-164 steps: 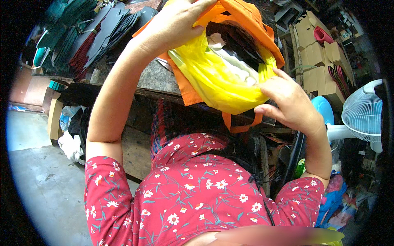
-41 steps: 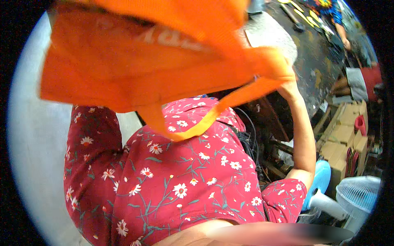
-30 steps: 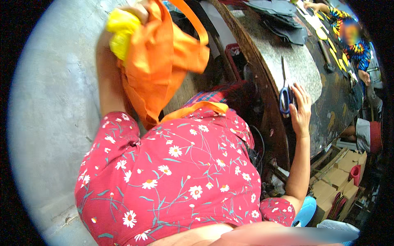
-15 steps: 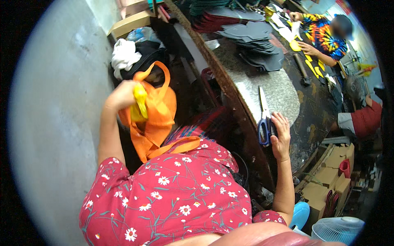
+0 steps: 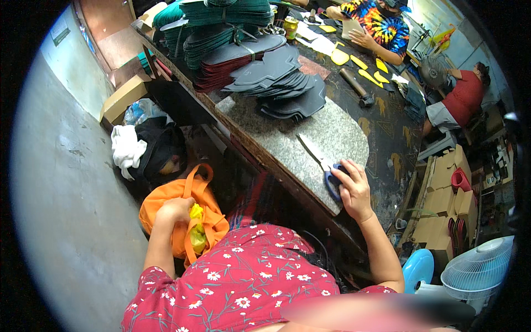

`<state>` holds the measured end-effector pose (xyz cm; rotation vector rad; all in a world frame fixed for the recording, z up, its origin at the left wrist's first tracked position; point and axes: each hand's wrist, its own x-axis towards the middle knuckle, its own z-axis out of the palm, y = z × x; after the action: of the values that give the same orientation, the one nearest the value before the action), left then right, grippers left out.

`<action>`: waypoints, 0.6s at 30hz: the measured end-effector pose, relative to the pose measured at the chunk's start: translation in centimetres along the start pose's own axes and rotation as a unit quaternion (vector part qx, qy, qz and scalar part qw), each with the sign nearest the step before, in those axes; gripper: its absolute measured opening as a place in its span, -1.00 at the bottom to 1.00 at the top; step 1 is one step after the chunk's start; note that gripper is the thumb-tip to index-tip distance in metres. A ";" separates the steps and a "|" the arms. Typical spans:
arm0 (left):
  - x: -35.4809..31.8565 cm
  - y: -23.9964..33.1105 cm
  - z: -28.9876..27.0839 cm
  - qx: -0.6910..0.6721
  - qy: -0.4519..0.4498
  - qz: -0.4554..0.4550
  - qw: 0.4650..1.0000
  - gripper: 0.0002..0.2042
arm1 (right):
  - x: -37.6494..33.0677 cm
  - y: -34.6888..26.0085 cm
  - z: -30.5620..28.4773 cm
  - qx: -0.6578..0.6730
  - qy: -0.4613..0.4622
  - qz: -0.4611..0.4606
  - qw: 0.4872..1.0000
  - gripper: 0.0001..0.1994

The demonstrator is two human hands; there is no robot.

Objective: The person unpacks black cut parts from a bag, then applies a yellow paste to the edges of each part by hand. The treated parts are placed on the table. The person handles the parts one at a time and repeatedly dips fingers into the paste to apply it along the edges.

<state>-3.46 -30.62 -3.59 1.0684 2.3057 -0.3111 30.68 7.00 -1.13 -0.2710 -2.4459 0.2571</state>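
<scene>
An orange cloth tote bag (image 5: 160,195) lies by my lap at the left, one strap looping up. My left hand (image 5: 175,211) is closed at its mouth, fingers bent around the top of a yellow plastic bag (image 5: 198,237) that sticks out of the tote. On the table corner, blue-handled scissors (image 5: 316,156) lie with their blades pointing away from me, nearly closed. My right hand (image 5: 355,192) rests beside them with fingers stretched out over the handle loops, not gripping them. Its fingertips partly cover one loop.
Stacks of dark cut sheets (image 5: 276,74) stand on the grey board (image 5: 351,130). Beyond are a hammer-like tool (image 5: 357,88), yellow pieces (image 5: 339,57) and a co-worker (image 5: 381,27). A white cloth (image 5: 127,148) lies left; cardboard boxes (image 5: 437,221) and a fan (image 5: 478,268) stand right.
My left hand has come down and nearer with the yellow plastic bag and the tote. The view has swung toward the table; my right hand stays by the scissors, fingers now over the handle.
</scene>
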 end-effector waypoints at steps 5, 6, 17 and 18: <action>-3.8 5.4 -5.9 0.080 0.195 0.046 0.976 -0.52 | 1.6 1.1 0.8 -0.005 0.029 0.085 0.996 -0.61; -3.9 7.1 -6.8 0.052 0.287 0.132 0.947 -0.57 | 1.7 1.2 0.9 0.000 0.035 0.078 0.996 -0.60; 5.9 30.0 -14.6 0.025 0.404 0.619 0.673 -0.47 | -1.6 2.6 -0.1 0.127 0.148 0.194 0.961 -0.53; 6.6 31.2 -14.7 0.019 0.405 0.604 0.686 -0.44 | -2.8 2.2 -1.0 0.029 0.132 0.186 0.973 -0.49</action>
<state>10.87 0.19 5.32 2.8306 1.5484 0.7964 33.72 8.52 -2.56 -0.6936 -2.1082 0.4234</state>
